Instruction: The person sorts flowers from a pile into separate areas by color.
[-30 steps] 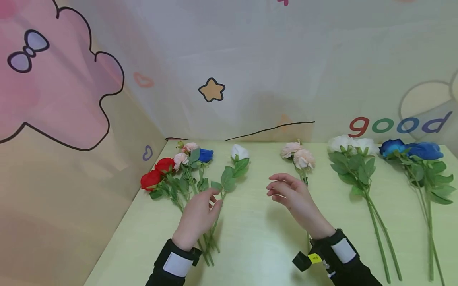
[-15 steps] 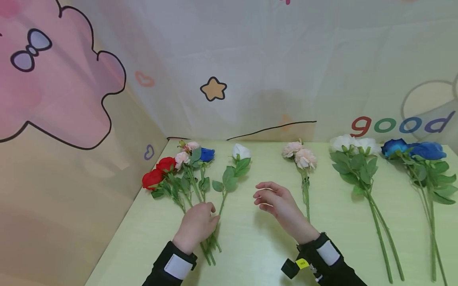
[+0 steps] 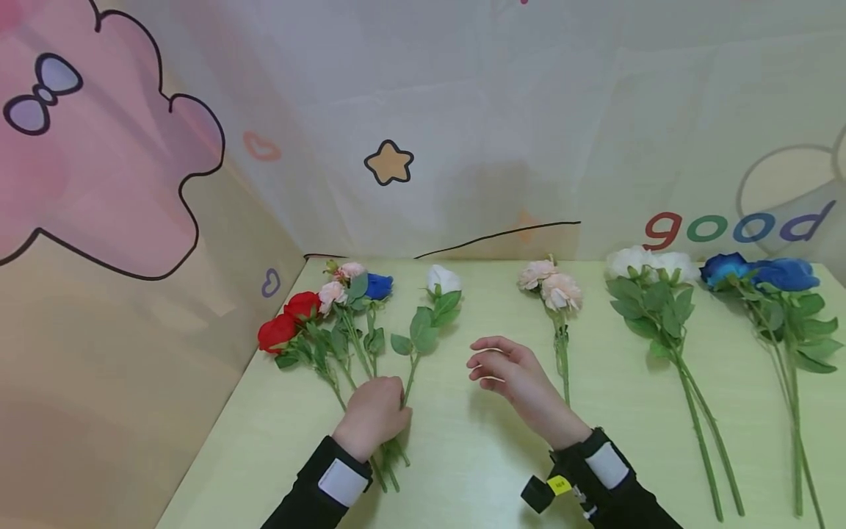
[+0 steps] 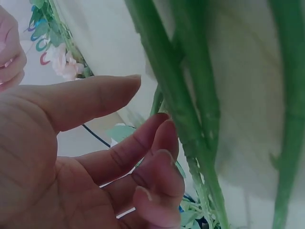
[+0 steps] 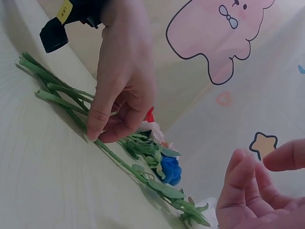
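Observation:
My left hand (image 3: 375,415) is over the lower stems of a loose group of artificial flowers at the table's left. In the left wrist view its thumb and curved fingers stand apart, with fingertips close against green stems (image 4: 178,100); contact is unclear. The group has red roses (image 3: 277,333), pale pink flowers (image 3: 333,294), a blue rose (image 3: 379,286) and a white rose (image 3: 443,280) slightly apart on the right. In the right wrist view, the left fingertips are beside the white rose's stem (image 5: 114,155). My right hand (image 3: 515,386) hovers, fingers loosely bent, holding nothing.
Pale pink flowers (image 3: 560,292) lie just beyond the right hand. Farther right are white roses (image 3: 654,266) and blue roses (image 3: 786,275), stems toward me. A printed cloth (image 3: 476,132) stands behind the pale table (image 3: 456,477).
The left hand has come down the stems toward me, its fingers bending more around them. The right hand moved left, away from the pink flowers, then stayed. The flowers lie much as before.

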A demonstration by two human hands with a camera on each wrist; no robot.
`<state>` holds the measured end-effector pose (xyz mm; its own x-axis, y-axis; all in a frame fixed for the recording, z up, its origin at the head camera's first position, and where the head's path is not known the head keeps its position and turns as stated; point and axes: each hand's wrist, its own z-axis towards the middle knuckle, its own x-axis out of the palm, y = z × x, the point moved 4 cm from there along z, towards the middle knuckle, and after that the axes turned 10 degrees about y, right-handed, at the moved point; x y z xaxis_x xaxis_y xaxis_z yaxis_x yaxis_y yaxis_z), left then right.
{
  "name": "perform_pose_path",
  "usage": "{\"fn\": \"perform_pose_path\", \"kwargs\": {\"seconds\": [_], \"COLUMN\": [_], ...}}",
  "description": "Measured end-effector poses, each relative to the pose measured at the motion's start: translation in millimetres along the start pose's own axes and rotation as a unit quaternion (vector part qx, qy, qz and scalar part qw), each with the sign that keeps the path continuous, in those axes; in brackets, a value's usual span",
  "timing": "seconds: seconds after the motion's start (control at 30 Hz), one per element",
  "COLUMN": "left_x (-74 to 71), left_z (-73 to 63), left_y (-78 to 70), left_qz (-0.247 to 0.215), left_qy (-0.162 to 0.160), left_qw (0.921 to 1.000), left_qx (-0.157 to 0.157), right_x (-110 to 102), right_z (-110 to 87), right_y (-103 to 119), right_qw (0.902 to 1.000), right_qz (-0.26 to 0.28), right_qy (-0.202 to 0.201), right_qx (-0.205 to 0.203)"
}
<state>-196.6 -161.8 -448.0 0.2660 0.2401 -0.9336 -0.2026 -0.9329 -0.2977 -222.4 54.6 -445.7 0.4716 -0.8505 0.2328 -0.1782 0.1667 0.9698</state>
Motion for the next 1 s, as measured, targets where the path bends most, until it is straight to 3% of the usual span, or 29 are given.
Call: {"fn": "perform_pose_path", "kwargs": {"seconds": [0.3, 0.73, 1.0], "left_x": [2.4, 8.0, 7.0], "left_z": [6.5, 11.3, 9.1], "left_y": [-3.7, 6.2, 14.3], "left_qz": [-0.020, -0.116, -0.160], "left_qy": [0.011, 0.050, 0.058], "left_qw": [0.9997, 0.9905, 0.9845], "left_qx": [-0.011, -0.053, -0.043], "right_x": [-0.7, -8.3, -9.7], "right_z": [-1.3, -1.1, -2.8], "right_y": [3.6, 4.2, 6.8], "right_qw": [1.0000, 0.9999, 0.9999], "right_qz": [-0.005, -0.013, -0.008], "right_qy": [-0.001, -0.009, -0.010], "right_qx": [-0.002, 0.000, -0.003]}}
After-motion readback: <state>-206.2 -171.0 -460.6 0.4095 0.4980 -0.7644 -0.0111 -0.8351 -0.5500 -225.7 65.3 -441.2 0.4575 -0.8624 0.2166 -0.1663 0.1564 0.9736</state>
